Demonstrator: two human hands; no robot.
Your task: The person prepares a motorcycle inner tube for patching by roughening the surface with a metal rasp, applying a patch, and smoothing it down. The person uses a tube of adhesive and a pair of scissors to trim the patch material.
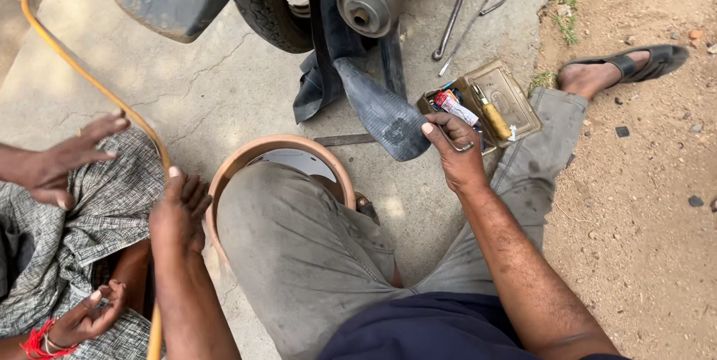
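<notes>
My right hand is shut on the loose end of a black rubber inner tube, thumb pressed on its surface, with a small shiny metal piece showing under the fingers. The tube hangs down from a motorcycle wheel beside a grey exhaust pipe. My left hand lies over an orange hose, next to the rim of a round clay basin that my knee partly hides. Whether it grips the hose is hidden.
A small open tray of tools and patches sits by my right hand. Long metal levers lie behind it, a flat metal strip near the basin. Another person's hands are at left. My sandalled foot rests on dirt.
</notes>
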